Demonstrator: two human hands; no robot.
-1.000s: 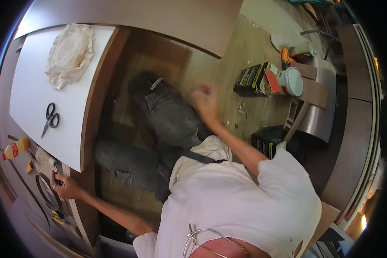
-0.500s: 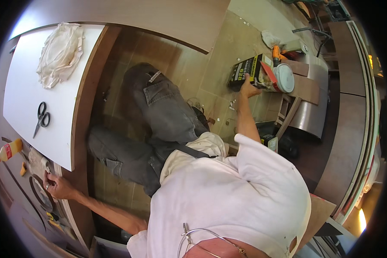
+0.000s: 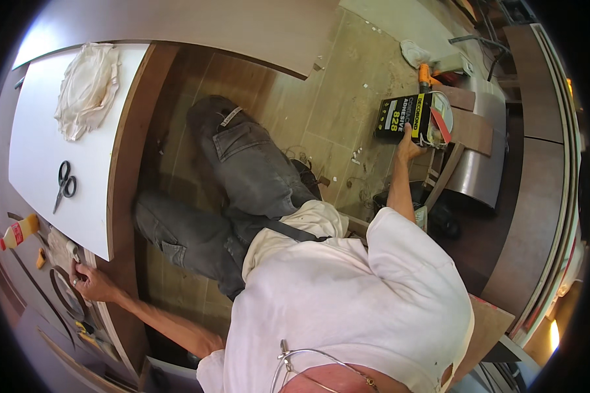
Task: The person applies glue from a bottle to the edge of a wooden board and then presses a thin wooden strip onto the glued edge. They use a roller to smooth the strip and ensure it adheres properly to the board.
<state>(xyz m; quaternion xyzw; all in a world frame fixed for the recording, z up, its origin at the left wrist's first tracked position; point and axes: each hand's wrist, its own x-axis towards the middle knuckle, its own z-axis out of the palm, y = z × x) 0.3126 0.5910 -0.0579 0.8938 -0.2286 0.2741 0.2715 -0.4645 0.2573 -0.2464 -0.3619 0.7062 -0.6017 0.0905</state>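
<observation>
— Which colours are found at the right hand (image 3: 409, 149)?
— Black is shown on the container (image 3: 391, 115) gripped there, crossed by a yellow band; just beyond, a drill (image 3: 424, 74) is coloured orange.
— And beyond the left hand (image 3: 93, 284)?
— A bottle (image 3: 24, 229) is coloured yellow and capped in red; farther off, black-handled scissors (image 3: 62, 188) are set on a white panel (image 3: 89, 200).

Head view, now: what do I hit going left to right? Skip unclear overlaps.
Red-capped yellow bottle → left hand → dark grey cargo trousers → right hand, gripping a black-and-yellow rectangular tin → curved silver metal piece.
</observation>
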